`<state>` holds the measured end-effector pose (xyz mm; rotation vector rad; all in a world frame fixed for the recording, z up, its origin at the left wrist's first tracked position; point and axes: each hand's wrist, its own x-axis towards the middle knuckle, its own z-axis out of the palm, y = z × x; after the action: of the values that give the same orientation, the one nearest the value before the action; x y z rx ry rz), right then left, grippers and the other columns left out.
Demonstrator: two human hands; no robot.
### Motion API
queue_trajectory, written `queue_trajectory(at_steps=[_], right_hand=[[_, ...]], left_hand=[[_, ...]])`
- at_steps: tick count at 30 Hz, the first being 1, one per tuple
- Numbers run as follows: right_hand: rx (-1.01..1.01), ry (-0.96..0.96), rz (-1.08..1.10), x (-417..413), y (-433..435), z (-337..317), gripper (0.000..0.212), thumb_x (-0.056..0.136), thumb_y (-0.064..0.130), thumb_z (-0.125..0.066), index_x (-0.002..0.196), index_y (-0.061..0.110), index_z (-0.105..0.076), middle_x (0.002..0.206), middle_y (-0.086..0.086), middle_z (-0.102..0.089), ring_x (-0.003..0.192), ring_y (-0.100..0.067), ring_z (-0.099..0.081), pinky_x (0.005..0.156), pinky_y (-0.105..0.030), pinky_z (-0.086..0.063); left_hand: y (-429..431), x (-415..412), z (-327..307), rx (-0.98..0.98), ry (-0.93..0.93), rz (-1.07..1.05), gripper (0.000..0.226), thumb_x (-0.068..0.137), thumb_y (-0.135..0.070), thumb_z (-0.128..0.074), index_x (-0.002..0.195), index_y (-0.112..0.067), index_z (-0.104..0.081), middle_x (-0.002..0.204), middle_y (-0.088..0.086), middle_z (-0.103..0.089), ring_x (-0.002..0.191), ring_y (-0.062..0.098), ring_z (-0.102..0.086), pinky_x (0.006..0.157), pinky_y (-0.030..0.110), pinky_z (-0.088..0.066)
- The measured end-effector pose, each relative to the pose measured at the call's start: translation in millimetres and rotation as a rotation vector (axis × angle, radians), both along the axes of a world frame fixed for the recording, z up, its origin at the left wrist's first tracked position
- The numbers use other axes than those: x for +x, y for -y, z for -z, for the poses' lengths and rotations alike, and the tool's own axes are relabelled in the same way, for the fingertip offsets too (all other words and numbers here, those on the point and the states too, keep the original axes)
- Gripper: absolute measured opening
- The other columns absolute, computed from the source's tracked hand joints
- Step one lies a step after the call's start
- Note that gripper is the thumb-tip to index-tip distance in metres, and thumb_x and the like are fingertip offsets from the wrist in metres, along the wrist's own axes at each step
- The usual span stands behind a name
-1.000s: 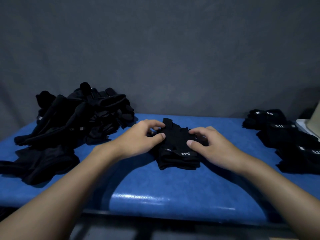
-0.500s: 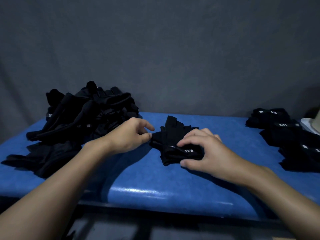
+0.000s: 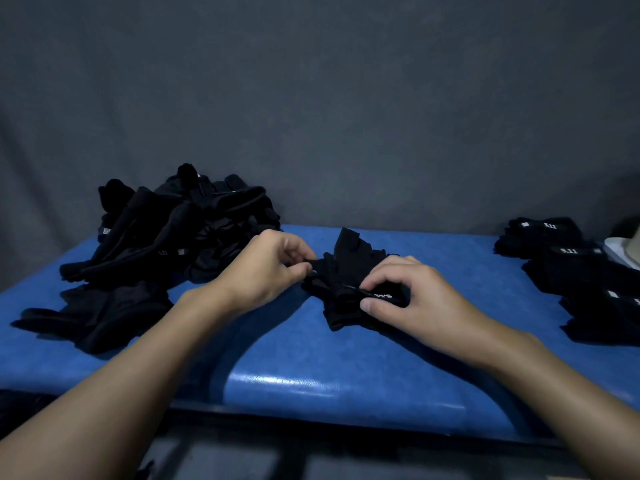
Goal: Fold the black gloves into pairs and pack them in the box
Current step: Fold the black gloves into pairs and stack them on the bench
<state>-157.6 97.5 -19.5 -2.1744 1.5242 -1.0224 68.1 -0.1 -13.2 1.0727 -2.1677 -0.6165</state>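
Left hand is pinching the glove pair's left edge; right hand is gripping its cuff on the table.

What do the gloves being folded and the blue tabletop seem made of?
The glove pair: soft matte black fabric, probably synthetic; it creases and flops where held. The blue tabletop: smooth glossy covering, likely vinyl or plastic; its front edge shows glare.

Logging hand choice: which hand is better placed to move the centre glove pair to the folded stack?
Right, probably. The right hand grips the glove pair and lies nearer the folded stack; the left hand pinches its left edge.
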Motion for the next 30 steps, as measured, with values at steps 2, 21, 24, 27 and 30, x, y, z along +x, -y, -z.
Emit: queue_trajectory(at_steps=[2, 21, 24, 27, 30], right_hand=[[-0.032, 0.022, 0.012, 1, -1, -3, 0.007, 0.085, 0.027, -0.073, 0.084, 0.033, -0.069, 0.092, 0.019, -0.063, 0.100, -0.007, -0.054, 0.098, -0.043, -0.041], [0.090, -0.019, 0.401, -16, 14, 6, 0.022, 0.090, 0.048, -0.055, 0.110, 0.041, -0.062, 0.106, 0.009, -0.057, 0.108, -0.015, -0.055, 0.103, -0.047, -0.039], [0.172, -0.064, 0.419, -17, 13, 9, 0.025, 0.090, 0.051, -0.055, 0.112, 0.042, -0.063, 0.112, 0.008, -0.061, 0.115, -0.015, -0.055, 0.106, -0.047, -0.036], [0.163, -0.086, 0.444, -15, 12, 8, 0.023, 0.091, 0.048, -0.058, 0.108, 0.036, -0.067, 0.106, 0.016, -0.066, 0.113, -0.011, -0.056, 0.106, -0.044, -0.035], [0.137, -0.021, 0.431, -15, 13, 8, 0.020, 0.089, 0.040, -0.064, 0.104, 0.028, -0.072, 0.090, 0.022, -0.065, 0.105, -0.011, -0.060, 0.103, -0.045, -0.040]], left_hand=[[0, 2, -4, -0.021, -0.021, 0.000, 0.015, 0.087, -0.009, -0.071, 0.080, -0.023, -0.074, 0.075, -0.003, -0.072, 0.073, 0.016, -0.068, 0.072, 0.032, -0.057], [-22, -14, -1, -0.110, 0.265, 0.098, 0.064, 0.079, -0.071, -0.041, 0.128, -0.035, -0.061, 0.143, -0.019, -0.044, 0.135, 0.003, -0.035, 0.113, 0.044, -0.032], [-23, -14, 2, -0.127, 0.441, 0.079, 0.082, 0.074, -0.079, -0.028, 0.138, -0.035, -0.054, 0.151, -0.018, -0.037, 0.141, 0.000, -0.027, 0.116, 0.043, -0.023], [-21, -13, 5, -0.114, 0.517, 0.078, 0.087, 0.074, -0.080, -0.018, 0.144, -0.037, -0.045, 0.154, -0.019, -0.034, 0.144, 0.000, -0.022, 0.118, 0.043, -0.019], [-20, -14, 6, -0.095, 0.534, 0.082, 0.088, 0.075, -0.079, -0.016, 0.147, -0.036, -0.041, 0.156, -0.020, -0.032, 0.144, 0.000, -0.021, 0.119, 0.042, -0.018]])
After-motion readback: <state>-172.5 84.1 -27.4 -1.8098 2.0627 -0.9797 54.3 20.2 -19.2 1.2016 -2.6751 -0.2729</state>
